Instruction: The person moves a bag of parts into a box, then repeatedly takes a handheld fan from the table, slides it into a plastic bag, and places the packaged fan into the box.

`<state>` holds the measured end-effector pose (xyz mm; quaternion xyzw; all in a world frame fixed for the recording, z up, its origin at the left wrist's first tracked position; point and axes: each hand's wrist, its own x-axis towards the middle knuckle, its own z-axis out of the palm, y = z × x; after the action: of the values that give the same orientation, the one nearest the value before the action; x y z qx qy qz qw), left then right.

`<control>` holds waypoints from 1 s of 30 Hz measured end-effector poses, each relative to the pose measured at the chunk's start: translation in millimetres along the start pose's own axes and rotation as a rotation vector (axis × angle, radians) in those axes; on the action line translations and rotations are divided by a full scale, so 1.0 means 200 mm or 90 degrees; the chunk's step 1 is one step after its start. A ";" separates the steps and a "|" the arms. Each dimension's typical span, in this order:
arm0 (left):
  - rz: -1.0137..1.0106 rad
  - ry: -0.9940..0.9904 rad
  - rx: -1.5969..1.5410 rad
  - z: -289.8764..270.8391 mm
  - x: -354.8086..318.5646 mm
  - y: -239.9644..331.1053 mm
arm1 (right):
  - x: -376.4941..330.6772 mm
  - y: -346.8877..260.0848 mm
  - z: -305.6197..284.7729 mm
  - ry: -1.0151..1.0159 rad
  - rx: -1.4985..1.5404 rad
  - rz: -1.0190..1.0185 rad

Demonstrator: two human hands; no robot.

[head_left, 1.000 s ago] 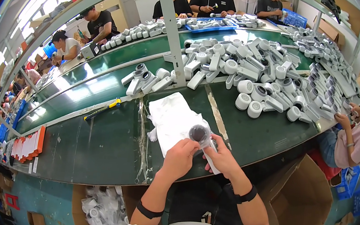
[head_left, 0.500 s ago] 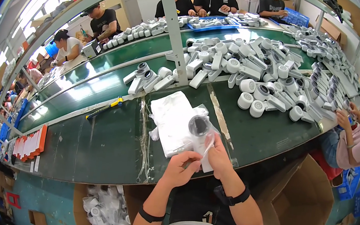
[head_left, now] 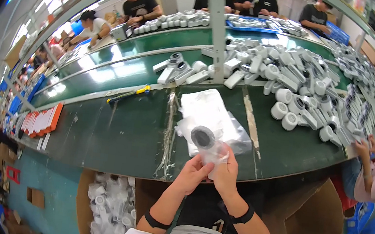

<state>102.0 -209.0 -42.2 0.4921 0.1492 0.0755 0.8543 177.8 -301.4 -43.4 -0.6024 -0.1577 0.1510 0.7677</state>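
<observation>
Between my two hands is a white handheld fan (head_left: 204,138) with a round, dark-faced head, wrapped in a clear plastic bag. My left hand (head_left: 192,175) pinches the lower end of the bagged fan from the left. On the other side, my right hand (head_left: 226,172) has its fingers wrapped round the handle and the bag film. Just beyond my hands lies a stack of white and clear plastic bags (head_left: 204,104) on the dark green workbench (head_left: 114,141). The fan head overlaps the near part of that stack.
A large heap of similar fans (head_left: 279,74) covers the bench at the far right. A yellow-and-black tool (head_left: 129,94) lies to the left, past it orange-edged cards (head_left: 43,120). Below stand a box of bagged fans (head_left: 111,206) and a cardboard carton (head_left: 313,221). Co-workers sit around.
The whole view has shifted, so the bench appears further right. My hands have come together at the fan's lower end, and the bagged fan has moved nearer to me, uncovering more of the bag stack.
</observation>
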 end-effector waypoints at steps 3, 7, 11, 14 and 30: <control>0.093 0.031 -0.100 -0.02 -0.03 -0.05 | -0.03 -0.08 0.06 0.022 -0.004 -0.072; 0.126 0.078 -0.265 -0.02 -0.16 -0.01 | -0.06 -0.05 0.04 -0.055 -0.142 -0.157; 0.110 0.055 -0.309 -0.20 -0.39 0.05 | -0.16 -0.04 0.07 -0.300 -0.324 -0.283; 0.128 0.159 -0.210 -0.35 -0.58 0.03 | -0.22 -0.05 0.14 -0.488 -0.320 -0.269; -0.130 0.983 0.347 -1.51 -1.47 -0.41 | -0.07 -0.15 -0.40 -0.204 -0.241 -0.016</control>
<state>-277.1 -84.1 -203.4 0.4757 0.7514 0.2755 0.3650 201.2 -384.5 -34.0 -0.7020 -0.3103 0.2029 0.6080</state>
